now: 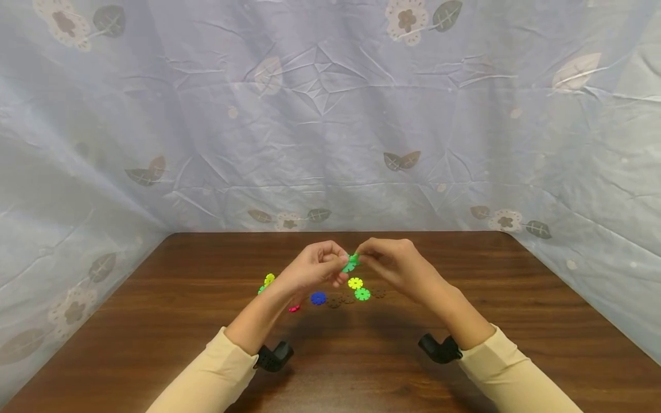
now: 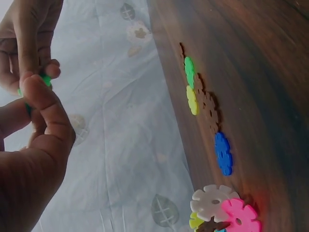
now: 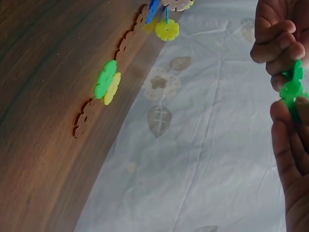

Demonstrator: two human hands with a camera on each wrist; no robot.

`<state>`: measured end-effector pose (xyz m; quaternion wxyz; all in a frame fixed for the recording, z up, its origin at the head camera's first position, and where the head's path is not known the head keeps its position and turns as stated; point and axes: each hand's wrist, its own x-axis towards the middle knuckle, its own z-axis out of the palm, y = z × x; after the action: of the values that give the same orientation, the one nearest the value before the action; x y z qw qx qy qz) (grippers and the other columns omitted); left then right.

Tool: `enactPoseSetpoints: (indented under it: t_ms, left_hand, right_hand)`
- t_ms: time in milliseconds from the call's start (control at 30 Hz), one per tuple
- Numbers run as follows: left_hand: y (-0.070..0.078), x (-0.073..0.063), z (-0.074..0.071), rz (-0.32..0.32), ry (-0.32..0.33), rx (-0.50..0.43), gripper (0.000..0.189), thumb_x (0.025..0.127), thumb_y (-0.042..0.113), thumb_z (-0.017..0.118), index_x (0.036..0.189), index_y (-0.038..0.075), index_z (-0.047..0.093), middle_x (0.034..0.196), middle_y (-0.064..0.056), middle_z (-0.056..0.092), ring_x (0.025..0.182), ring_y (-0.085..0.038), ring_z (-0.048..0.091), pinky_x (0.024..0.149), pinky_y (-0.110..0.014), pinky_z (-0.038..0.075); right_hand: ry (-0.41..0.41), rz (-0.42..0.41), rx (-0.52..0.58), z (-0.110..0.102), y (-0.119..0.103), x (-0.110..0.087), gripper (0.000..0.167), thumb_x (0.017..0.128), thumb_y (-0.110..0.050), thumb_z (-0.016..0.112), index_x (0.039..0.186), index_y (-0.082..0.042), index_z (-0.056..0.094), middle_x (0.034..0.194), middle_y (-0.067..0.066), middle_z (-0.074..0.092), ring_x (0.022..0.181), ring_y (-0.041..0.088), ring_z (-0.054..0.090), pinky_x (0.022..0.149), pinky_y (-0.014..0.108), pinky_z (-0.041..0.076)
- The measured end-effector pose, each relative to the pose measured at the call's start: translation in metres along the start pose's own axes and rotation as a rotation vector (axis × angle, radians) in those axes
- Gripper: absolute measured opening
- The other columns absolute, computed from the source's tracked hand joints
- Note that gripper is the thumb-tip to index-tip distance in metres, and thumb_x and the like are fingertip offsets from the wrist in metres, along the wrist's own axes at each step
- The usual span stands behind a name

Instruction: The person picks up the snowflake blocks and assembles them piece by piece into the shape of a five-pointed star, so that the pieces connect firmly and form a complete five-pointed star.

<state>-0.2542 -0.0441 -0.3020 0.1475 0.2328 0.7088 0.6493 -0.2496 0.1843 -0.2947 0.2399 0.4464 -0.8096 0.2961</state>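
Left hand (image 1: 315, 267) and right hand (image 1: 404, 265) are both pinching the green discs (image 1: 350, 265), long axis kinda slanting up rightward.

soft, even light; faint shadows and sheen on the table (image 1: 356, 358); wrist views dimmer, hazier

room lay at the blue disc (image 1: 318, 298)'s six o'clock
the left hand (image 1: 316, 267) blocked twelve, a yellow disc (image 1: 355, 283) two
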Motion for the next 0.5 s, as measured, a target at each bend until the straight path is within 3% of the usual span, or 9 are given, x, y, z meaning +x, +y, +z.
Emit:
enactPoseSetpoints:
  t_ms: [233, 367, 500]
  left_hand:
    - [-0.003, -0.001, -0.007, -0.018, 0.072, 0.074, 0.017, 0.109, 0.011, 0.054, 0.115, -0.004, 0.057, 0.081, -0.001, 0.070, 0.074, -0.011, 0.068, 0.071, -0.022, 0.057]
    - [-0.003, 0.000, -0.011, -0.030, 0.122, 0.109, 0.018, 0.109, 0.013, 0.055, 0.117, -0.004, 0.057, 0.086, -0.008, 0.072, 0.075, -0.013, 0.068, 0.072, -0.024, 0.058]
    - [-0.003, 0.001, -0.012, -0.043, 0.136, 0.111, 0.018, 0.109, 0.013, 0.055, 0.117, -0.003, 0.058, 0.092, -0.016, 0.074, 0.077, -0.014, 0.069, 0.073, -0.026, 0.059]
  right_hand:
    - [-0.084, 0.115, 0.035, 0.002, 0.014, 0.002, 0.011, 0.098, -0.006, 0.073, 0.108, -0.007, 0.072, 0.094, 0.002, 0.078, 0.081, 0.011, 0.073, 0.075, 0.026, 0.061]
    - [-0.165, 0.268, 0.000, 0.005, 0.029, -0.003, 0.009, 0.099, -0.010, 0.072, 0.107, -0.006, 0.073, 0.093, 0.005, 0.078, 0.081, 0.009, 0.069, 0.072, 0.026, 0.058]
    - [-0.325, 0.434, -0.022, 0.010, 0.043, -0.007, 0.008, 0.098, -0.009, 0.072, 0.104, -0.004, 0.073, 0.092, 0.006, 0.077, 0.080, 0.010, 0.066, 0.072, 0.028, 0.056]
